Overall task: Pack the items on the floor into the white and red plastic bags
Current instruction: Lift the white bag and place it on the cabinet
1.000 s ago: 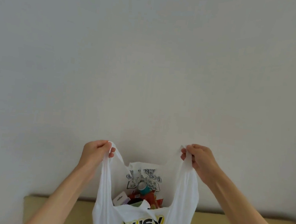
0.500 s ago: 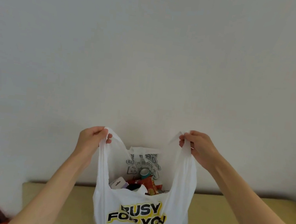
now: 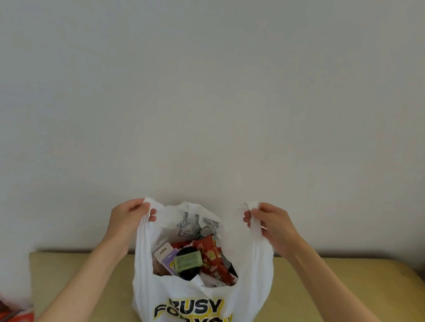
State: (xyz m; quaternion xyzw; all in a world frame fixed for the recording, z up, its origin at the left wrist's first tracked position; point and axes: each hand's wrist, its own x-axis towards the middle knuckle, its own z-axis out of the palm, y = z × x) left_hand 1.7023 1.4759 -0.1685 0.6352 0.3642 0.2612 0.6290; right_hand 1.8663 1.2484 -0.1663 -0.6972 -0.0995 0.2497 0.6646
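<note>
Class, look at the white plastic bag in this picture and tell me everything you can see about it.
The white plastic bag is thin, crinkled film printed "BUSY FOR YOU" in black and yellow on its near side. It stands upright on a yellowish surface by a pale wall, mouth open. The left hand and right hand each grip one handle, spreading them apart. Inside lie red snack packets, a green-labelled item and a white-purple card pack.

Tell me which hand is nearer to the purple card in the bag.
Left. The left hand grips the bag handle just up-left of the purple card; the right hand grips the far handle, across the bag opening.
</note>
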